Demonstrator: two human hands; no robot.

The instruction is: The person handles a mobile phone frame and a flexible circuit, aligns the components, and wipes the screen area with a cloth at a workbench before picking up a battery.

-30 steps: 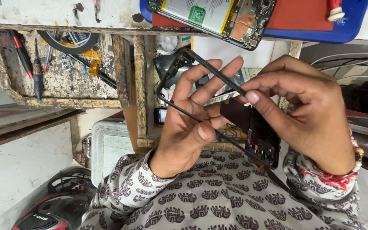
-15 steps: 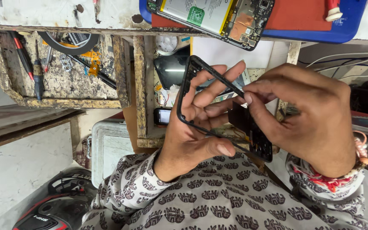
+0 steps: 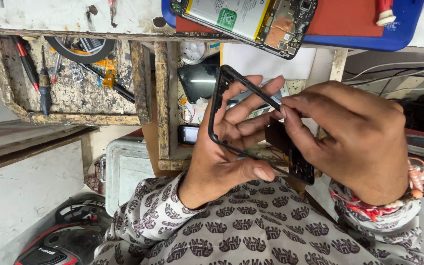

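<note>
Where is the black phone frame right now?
In the head view's middle, the black phone frame sits between both hands: left hand cradles it, right hand pinches its edge, below the opened phone.

Matt black plastic phone frame (image 3: pixel 222 98), rough worn wooden drawer (image 3: pixel 79 119)

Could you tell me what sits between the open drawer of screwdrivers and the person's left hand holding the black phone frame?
In the head view, a wooden drawer divider stands between the tool drawer and the left hand.

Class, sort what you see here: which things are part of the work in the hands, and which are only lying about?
In use:
left hand
right hand
black phone frame

Lying about:
opened phone on the blue mat
screwdrivers in the wooden drawer
roll of tape
helmet
</note>
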